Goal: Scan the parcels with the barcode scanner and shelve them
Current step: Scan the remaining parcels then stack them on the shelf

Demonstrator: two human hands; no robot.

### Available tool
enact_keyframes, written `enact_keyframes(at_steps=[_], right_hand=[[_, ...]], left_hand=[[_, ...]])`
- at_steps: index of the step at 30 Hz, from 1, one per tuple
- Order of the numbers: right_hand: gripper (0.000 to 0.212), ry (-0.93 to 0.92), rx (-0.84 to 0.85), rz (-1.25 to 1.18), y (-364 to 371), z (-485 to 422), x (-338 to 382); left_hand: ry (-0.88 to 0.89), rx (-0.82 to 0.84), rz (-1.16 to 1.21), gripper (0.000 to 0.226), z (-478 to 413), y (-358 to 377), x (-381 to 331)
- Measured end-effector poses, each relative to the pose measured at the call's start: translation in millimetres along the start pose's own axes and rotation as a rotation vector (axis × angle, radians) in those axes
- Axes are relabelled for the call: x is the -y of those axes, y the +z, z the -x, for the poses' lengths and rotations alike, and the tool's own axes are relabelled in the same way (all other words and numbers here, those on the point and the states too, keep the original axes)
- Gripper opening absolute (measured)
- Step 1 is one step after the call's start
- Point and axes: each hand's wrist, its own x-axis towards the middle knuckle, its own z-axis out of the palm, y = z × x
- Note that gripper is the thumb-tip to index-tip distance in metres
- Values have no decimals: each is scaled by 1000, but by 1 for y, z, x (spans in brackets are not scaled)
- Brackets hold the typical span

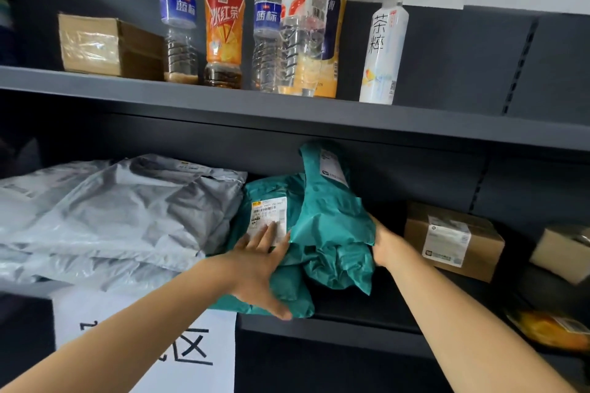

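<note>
Lower shelf (367,317), centre of frame: two teal parcels. The flat teal parcel (271,201) lies on the shelf with its white label (269,217) facing up. The second teal parcel (332,226) stands tilted against the first, its top reaching up toward the underside of the upper shelf (223,102), its own label near the top.

Left hand (258,268), lower centre: palm down, fingers spread and pressing on the flat parcel, fingertips over the lower edge of the label, thumb at the parcel's front edge. Grip open, flat contact, nothing enclosed.

Right hand (388,246), right of centre: against the right side of the tilted parcel, fingers hidden behind the bag. Cannot tell whether the grip is closed on it.

Left of the teal parcels, touching them: a stack of grey poly mailers (111,214). Right side of the same shelf: a brown carton with a label (453,241).

Upper shelf: a row of drink bottles (223,19) and a taped carton (108,45) at upper left.

Lower left: a white paper sign (178,351) on the shelf front.

No scanner in view.
</note>
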Motion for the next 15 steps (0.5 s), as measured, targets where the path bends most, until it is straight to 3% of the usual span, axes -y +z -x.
enact_keyframes(at_steps=[3, 7, 15], right_hand=[[63, 12, -13, 24, -2, 4, 2], [62, -25, 12, -21, -2, 13, 2], [52, -84, 24, -57, -7, 35, 5]], left_hand=[[-3, -10, -146, 129, -3, 11, 2], [-8, -127, -137, 121, -26, 14, 11], [-26, -123, -81, 122, -46, 9, 21]])
